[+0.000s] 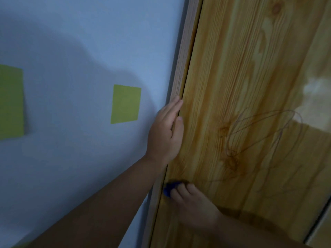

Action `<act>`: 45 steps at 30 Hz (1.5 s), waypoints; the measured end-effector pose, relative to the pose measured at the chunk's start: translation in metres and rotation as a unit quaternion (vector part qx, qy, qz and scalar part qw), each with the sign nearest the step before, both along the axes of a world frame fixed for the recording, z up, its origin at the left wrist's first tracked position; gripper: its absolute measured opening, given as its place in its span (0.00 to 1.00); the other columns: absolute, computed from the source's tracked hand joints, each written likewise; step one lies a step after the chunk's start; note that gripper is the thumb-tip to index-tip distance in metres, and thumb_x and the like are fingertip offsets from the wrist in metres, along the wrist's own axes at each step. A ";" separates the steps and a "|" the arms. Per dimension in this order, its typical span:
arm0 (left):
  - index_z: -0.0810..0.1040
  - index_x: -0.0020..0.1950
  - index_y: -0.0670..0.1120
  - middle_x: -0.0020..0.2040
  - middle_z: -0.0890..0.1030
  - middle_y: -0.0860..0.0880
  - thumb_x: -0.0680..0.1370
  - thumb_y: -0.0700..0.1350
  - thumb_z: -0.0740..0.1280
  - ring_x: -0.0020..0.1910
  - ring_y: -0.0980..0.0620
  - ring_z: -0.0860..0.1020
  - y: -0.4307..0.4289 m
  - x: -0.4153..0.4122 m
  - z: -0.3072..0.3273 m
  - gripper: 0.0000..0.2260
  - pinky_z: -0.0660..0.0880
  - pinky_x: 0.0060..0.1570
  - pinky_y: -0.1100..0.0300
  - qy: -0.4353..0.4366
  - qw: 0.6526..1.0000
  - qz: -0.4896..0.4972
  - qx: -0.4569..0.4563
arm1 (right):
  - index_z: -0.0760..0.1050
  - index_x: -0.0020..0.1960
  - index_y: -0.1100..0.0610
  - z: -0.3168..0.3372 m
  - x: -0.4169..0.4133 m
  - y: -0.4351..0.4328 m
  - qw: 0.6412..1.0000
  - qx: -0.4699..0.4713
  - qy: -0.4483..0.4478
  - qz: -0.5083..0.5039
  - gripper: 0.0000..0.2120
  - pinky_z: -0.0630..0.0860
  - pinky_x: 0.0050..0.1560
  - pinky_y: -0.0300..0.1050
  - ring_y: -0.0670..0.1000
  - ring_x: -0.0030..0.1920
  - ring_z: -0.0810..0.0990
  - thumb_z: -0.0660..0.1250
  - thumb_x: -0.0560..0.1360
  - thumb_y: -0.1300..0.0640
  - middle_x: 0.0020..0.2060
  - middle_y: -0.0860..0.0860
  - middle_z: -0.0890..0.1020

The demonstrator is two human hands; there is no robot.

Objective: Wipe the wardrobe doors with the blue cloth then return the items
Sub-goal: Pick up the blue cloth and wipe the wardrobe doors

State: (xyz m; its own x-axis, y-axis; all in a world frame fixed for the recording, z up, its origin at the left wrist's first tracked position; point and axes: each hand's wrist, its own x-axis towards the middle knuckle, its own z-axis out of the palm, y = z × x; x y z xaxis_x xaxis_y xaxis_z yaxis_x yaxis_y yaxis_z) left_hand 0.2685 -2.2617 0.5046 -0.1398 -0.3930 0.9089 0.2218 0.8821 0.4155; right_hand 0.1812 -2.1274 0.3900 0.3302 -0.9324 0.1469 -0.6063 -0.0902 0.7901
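Note:
A glossy pine-patterned wardrobe door [250,86] fills the right half of the head view, with thin scribble lines [265,133] drawn on it. My left hand [165,133] grips the door's left edge, fingers wrapped around it and thumb on the front. Lower down, my right hand [195,204] presses a small blue cloth [169,189] against the door near that same edge. Only a bit of the cloth shows past my fingertips.
A pale blue wall [80,42] lies left of the wardrobe frame [180,72], with two green squares [125,103] stuck on it. A dark gap [317,224] at the lower right marks the seam to a second door.

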 end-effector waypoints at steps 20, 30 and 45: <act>0.71 0.77 0.55 0.85 0.55 0.52 0.81 0.49 0.60 0.85 0.51 0.51 0.020 -0.010 -0.008 0.23 0.66 0.77 0.39 -0.136 0.979 0.140 -0.057 | 0.80 0.60 0.59 0.313 -0.047 0.106 0.931 -0.353 0.070 -0.053 0.12 0.68 0.46 0.58 0.64 0.48 0.75 0.68 0.78 0.58 0.48 0.59 0.79; 0.61 0.82 0.51 0.84 0.56 0.52 0.82 0.50 0.59 0.85 0.54 0.49 0.035 -0.029 -0.033 0.27 0.53 0.80 0.53 -0.162 0.960 0.176 -0.144 | 0.80 0.59 0.58 0.211 -0.014 0.081 0.936 -0.336 -0.040 -0.097 0.14 0.71 0.49 0.56 0.60 0.50 0.75 0.65 0.74 0.57 0.50 0.56 0.80; 0.61 0.83 0.49 0.83 0.60 0.50 0.85 0.39 0.57 0.84 0.51 0.55 0.030 -0.034 -0.039 0.25 0.53 0.82 0.57 -0.144 0.962 0.168 -0.158 | 0.81 0.45 0.54 0.027 -0.026 0.085 0.986 -0.151 -0.066 -0.007 0.07 0.63 0.42 0.50 0.55 0.40 0.74 0.64 0.76 0.57 0.39 0.51 0.77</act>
